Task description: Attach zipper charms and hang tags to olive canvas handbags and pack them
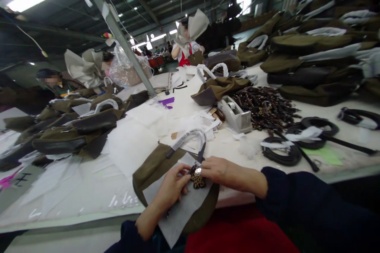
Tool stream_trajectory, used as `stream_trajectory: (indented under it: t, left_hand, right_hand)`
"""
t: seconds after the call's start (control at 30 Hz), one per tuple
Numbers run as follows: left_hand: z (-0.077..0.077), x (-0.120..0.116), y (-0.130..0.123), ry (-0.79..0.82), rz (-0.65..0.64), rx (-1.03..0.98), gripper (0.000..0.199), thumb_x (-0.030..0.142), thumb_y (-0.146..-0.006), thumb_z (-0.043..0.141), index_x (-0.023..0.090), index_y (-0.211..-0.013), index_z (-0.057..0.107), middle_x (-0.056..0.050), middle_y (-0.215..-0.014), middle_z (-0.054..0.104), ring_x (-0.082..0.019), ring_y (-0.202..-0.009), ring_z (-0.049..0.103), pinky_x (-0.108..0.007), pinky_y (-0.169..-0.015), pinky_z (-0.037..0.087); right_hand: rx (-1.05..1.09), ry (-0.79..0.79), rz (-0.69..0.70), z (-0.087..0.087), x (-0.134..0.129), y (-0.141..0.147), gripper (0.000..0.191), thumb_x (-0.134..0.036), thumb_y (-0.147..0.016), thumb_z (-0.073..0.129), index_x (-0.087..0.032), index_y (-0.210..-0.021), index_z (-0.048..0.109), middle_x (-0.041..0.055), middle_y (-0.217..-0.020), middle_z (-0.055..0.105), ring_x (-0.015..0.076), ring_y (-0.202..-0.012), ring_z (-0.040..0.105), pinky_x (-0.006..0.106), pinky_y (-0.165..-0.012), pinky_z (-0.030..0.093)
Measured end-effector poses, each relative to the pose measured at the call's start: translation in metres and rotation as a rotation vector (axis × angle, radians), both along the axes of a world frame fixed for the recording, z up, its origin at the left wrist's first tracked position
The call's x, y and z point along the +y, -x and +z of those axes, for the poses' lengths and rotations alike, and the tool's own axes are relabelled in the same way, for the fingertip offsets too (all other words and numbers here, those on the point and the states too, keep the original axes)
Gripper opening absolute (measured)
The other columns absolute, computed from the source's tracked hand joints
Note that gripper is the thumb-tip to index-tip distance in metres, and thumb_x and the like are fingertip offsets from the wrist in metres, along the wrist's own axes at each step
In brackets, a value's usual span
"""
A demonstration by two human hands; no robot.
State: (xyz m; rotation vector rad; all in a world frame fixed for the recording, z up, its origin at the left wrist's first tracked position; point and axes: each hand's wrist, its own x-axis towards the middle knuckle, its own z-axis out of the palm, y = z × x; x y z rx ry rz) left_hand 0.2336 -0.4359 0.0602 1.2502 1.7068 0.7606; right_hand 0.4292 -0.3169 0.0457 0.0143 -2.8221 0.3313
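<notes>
Here, a leopard-print charm [197, 180] sits between both hands [170, 189] [216, 168].

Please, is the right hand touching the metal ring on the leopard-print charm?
Touching. The head view shows the fingertips of the right hand pressed on the metal ring, just above the leopard-print charm.

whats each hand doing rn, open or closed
left hand: closed, fingers on leopard-print fabric charm
right hand: closed, pinching the charm's silver metal ring
</notes>
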Motion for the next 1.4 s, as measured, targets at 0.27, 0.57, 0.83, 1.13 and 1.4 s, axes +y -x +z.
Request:
stream_trajectory:
  t: [0.27,0.57,0.83,1.13,1.4]
  left_hand:
    - [0.003,0.001,0.002,-0.07,-0.014,0.16,0.029,0.028,-0.085,0.052,0.02,-0.111,0.063,0.0,-0.086,0.056,-0.009,-0.052,0.053,-0.019,-0.042,0.041]
    - [0.007,-0.009,-0.003,-0.244,-0.122,0.468,0.024,0.021,-0.09,0.049,0.023,-0.101,0.07,-0.003,-0.093,0.058,-0.019,-0.09,0.058,-0.029,-0.083,0.044]
    - [0.006,-0.008,0.001,-0.252,-0.132,0.419,0.024,0.024,-0.092,0.05,0.022,-0.106,0.07,-0.004,-0.098,0.061,-0.018,-0.092,0.06,-0.027,-0.084,0.043]
    - [0.004,-0.008,0.001,-0.241,-0.144,0.462,0.025,0.025,-0.093,0.048,0.023,-0.106,0.07,-0.004,-0.098,0.063,-0.018,-0.092,0.061,-0.025,-0.082,0.044]
    - [0.013,-0.012,0.0,-0.229,-0.192,0.521,0.025,0.022,-0.092,0.044,0.022,-0.086,0.069,-0.005,-0.1,0.063,-0.02,-0.095,0.06,-0.028,-0.086,0.045]
  right_hand:
    - [0.065,-0.175,-0.064,-0.019,-0.017,0.021,0.009,-0.012,-0.096,0.051,-0.014,-0.093,0.059,0.0051,-0.088,0.062,0.018,-0.078,0.053,0.029,-0.067,0.042]
    - [0.032,-0.008,-0.158,-0.019,-0.026,0.027,0.011,-0.021,-0.092,0.061,-0.013,-0.1,0.062,0.0072,-0.096,0.062,0.0196,-0.086,0.057,0.029,-0.074,0.046]
    - [-0.031,-0.051,0.066,0.013,-0.008,-0.01,0.019,-0.025,-0.087,0.069,-0.015,-0.101,0.061,0.007,-0.106,0.063,0.0199,-0.096,0.053,0.032,-0.082,0.043]
    - [0.23,-0.251,-0.124,-0.015,-0.013,0.004,0.018,-0.012,-0.1,0.042,-0.014,-0.09,0.056,0.0055,-0.084,0.06,0.0188,-0.077,0.049,0.031,-0.07,0.039]
    - [0.074,-0.16,-0.178,-0.011,0.0,0.047,0.021,-0.009,-0.098,0.041,-0.011,-0.088,0.059,0.0092,-0.087,0.06,0.0202,-0.08,0.051,0.032,-0.073,0.044]
